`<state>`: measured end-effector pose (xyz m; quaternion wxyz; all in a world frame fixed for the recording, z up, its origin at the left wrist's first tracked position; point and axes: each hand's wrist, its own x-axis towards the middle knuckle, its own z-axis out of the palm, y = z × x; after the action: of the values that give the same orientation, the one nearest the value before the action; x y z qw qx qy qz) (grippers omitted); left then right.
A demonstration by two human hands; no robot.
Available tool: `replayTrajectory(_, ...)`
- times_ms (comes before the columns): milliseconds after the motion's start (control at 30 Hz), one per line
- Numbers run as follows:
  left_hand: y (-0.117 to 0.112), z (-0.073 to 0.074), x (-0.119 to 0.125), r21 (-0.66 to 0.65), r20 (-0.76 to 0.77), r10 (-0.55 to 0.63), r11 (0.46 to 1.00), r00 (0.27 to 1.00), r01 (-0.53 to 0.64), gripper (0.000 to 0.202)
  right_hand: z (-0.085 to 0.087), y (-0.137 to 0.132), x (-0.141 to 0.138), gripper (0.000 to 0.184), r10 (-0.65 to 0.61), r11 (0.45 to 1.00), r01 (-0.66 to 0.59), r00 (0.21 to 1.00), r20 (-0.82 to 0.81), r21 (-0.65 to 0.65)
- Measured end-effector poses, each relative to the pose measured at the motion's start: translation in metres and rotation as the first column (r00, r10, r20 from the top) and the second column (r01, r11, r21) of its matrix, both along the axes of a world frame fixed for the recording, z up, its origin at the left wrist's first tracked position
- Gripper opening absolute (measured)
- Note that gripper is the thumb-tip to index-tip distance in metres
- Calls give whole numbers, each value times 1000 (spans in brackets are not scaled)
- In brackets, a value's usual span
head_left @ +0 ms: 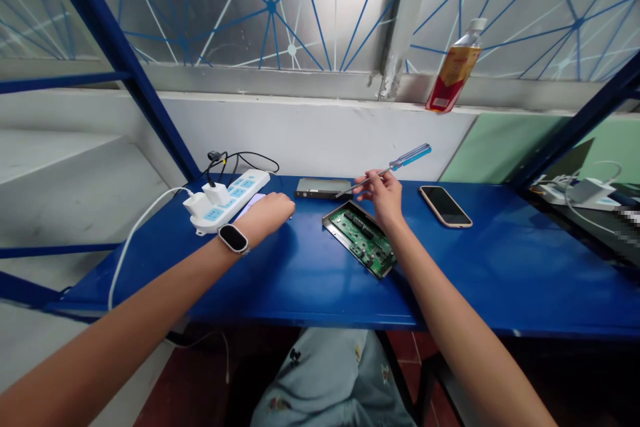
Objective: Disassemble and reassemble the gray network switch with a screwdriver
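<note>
While the right hand (384, 199) pinched the shaft of a slim steel screwdriver with a clear blue handle (403, 159), tip slanting toward eight o'clock, the left hand (273, 210) lay palm down and slack on the blue metal table (300, 273), grasping nothing that showed. At six o'clock of the right hand sat the green circuit board (363, 240) in its shallow grey metal tray, uncovered, close under the wrist. A dark flat metal cover (323, 187) lay apart at eleven o'clock of the board. By that, the opening of the case looked done, while the board had not yet been lifted from its tray. Whether any screws held it was too small to tell. A white power strip (227, 201) lay at ten o'clock and a black-screened phone (445, 205) at two o'clock.
</note>
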<state>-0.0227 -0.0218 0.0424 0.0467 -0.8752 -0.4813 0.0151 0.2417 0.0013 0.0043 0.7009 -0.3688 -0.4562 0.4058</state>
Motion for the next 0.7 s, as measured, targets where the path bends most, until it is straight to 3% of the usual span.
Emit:
replayTrajectory(200,2,0,-1,-20,1,-55,998,998,55,26,7,0,8,25,-20,1000,20,999,-41,10)
replayTrajectory(300,12,17,-5,-60,-4,-90,994,996,90,21,11,2,13,25,-54,999,54,994,-91,2)
replayTrajectory(400,29,36,6,-70,49,-123,990,991,126,19,13,4,16,27,-88,996,90,988,-126,7)
replayTrajectory(467,41,41,26,-92,118,-159,981,980,171,18,15,5,18,27,-137,989,144,979,-149,38)
replayTrajectory(533,50,38,54,-135,149,-219,962,964,239,20,16,5,22,26,-210,969,229,960,-183,89)
replayTrajectory(700,55,7,130,-125,176,-375,909,910,398,45,17,1,33,22,-346,905,391,906,-246,167)
